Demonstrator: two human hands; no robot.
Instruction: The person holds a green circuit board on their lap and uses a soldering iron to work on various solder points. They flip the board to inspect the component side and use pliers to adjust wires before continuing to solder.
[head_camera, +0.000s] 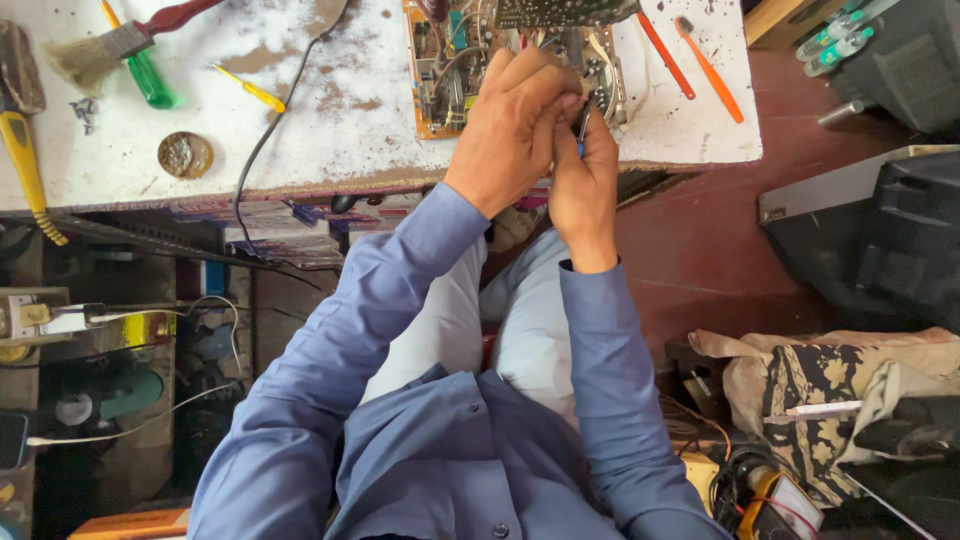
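— Two hands on one small thing: we have a dark, slim tool (583, 124) pinched upright between them, its tip hidden among our fingers, so we cannot tell its kind.

— Where does it sit against the board?

— Right over the near edge of the orange circuit board (440, 70), which lies flat on the white desk (330, 120). The tool's long axis runs roughly from us toward the board, tilted a little.

— Which hand is nearer to it?

— Both touch it. Our right hand (585, 185) comes up from below with its grip closed around the shaft; our left hand (510, 125) wraps over from the left side, fingers curled together on top of the same spot, covering most of the tool.

— And beyond the board?

— Two orange sticks (690, 60) lie just to the right on the desk, well apart from our hands. Farther left we see a yellow screwdriver (250, 90), a round tin (185, 155), a green-handled tool (150, 80) and a brush (100, 50). A black cable (275, 120) crosses the desk and drops over the near edge.
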